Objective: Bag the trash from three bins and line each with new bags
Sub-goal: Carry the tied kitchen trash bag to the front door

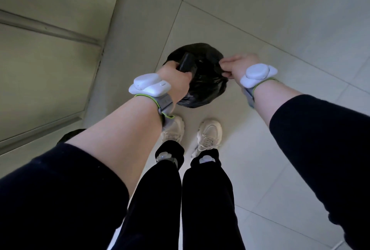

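Right now my left hand (176,76) grips a dark roll (185,62) over the bin (200,89), just ahead of my shoes (209,135); my right hand (238,65) pinches its black bag's (202,81) rim. Lining looks underway here; other bins are unseen.

No readable text, labels or numbers.

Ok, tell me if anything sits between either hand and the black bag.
Nothing visible does. The left hand already grips a dark roll against the black bag, and the right hand pinches the bag's edge. Only bare floor tiles surround it.
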Motion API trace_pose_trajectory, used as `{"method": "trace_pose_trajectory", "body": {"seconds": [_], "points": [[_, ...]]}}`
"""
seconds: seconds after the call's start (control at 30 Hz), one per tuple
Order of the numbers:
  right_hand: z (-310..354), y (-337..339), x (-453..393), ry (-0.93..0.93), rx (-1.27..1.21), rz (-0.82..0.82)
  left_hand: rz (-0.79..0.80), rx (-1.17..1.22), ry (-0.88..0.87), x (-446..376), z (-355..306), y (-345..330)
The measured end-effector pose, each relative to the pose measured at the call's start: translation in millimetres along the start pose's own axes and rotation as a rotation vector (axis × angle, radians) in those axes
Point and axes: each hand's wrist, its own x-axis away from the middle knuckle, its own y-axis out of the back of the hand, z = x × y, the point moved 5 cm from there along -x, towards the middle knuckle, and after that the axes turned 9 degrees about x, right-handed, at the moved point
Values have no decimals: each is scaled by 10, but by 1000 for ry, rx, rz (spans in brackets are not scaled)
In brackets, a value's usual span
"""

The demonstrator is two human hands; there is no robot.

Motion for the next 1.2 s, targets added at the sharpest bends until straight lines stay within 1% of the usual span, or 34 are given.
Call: {"method": "trace_pose_trajectory", "body": {"seconds": [0.07, 0.13, 0.2, 0.33, 0.5, 0.6, 0.73, 0.83, 0.93, 0.97, 1.07, 1.2], "points": [[89, 60, 239, 25, -161, -32, 26, 4, 5, 113, -40, 38], [202, 100, 509, 70, -220, -43, 31, 25, 17, 241, -67, 106], [269, 57, 675, 102, -231, -23, 13, 52, 47, 273, -11, 151], [524, 22, 1126, 135, -214, 28, -23, 59, 64, 536, -166, 403], [772, 20, 1677, 145, -207, 43, -39, 110, 97, 929, -250, 675], [922, 166, 2056, 136, -232, 14, -52, 134, 89, 1223, -292, 795], [1091, 451, 2552, 135, -242, -97, -38, 187, 72, 1648, -463, 892], [1213, 719, 2976, 135, -303, -169, 13, 262, 10, 1994, -684, 966], [1328, 1019, 3439, 162, -383, -268, 69, 253, -80, 2328, -938, 1059], [1340, 1043, 3491, 177, -399, -263, 72, 245, -97, 2366, -954, 1052], [1478, 1264, 4022, 203, -480, -326, 121, 170, -228, 2722, -1269, 1197], [1655, 1447, 4693, 264, -601, -388, 211, 5, -423, 3174, -1588, 1337]]}}
